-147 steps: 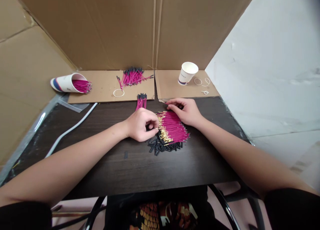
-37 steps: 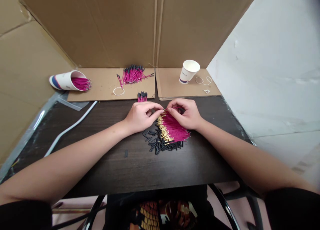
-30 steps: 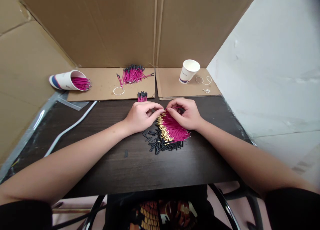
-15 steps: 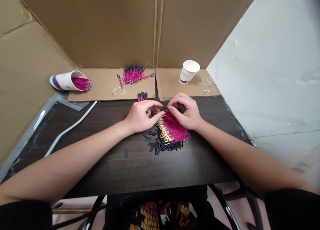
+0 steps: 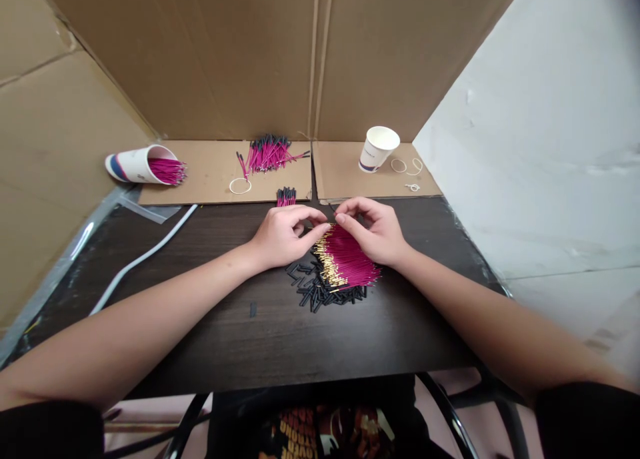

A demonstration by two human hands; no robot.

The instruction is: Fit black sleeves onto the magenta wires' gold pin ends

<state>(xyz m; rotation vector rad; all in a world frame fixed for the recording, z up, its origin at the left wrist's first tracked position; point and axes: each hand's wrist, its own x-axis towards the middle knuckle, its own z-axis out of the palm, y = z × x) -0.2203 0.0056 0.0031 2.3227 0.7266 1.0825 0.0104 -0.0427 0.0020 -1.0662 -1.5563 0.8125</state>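
Note:
A heap of magenta wires with gold tips lies in the middle of the dark table, partly over a scatter of short black sleeves. My left hand and my right hand meet fingertip to fingertip just above the far end of the heap. My right hand pinches one magenta wire. My left hand pinches a small black sleeve against that wire's end; the joint is mostly hidden by the fingers.
A small bundle of sleeved wires lies at the cardboard edge, a bigger bundle behind it. A tipped cup of magenta wires sits far left, an upright paper cup and rubber bands far right. A white cable crosses the left.
My left hand came up from the black sleeves to meet my right hand over the heap. In the last second both fingertips rose slightly with a sleeve between them.

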